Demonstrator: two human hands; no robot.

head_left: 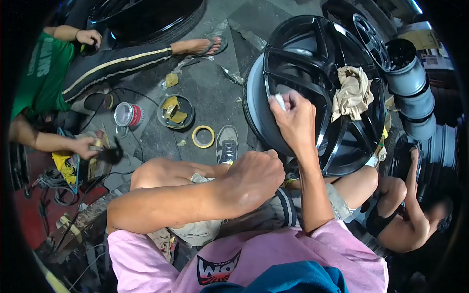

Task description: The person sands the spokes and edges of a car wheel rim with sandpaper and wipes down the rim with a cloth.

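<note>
My right hand (294, 119) pinches a small white piece (280, 101), perhaps folded cloth or paper, at the edge of a black spoked wheel rim (288, 58). My left hand (256, 180) is curled into a fist over my lap, just left of the wheel's lower edge. Its back faces the camera, so whatever its fingers hold is hidden. On the wheel's spokes, right of my right hand, lies a crumpled beige cloth (352, 93).
On the floor are a roll of yellow tape (203, 127), a bowl (190, 108) with yellow pieces and a can (137, 115). A person in a green shirt (46, 73) sits at left; another person (408, 224) crouches at right. Grey wheel barrels (415, 103) stand stacked at right.
</note>
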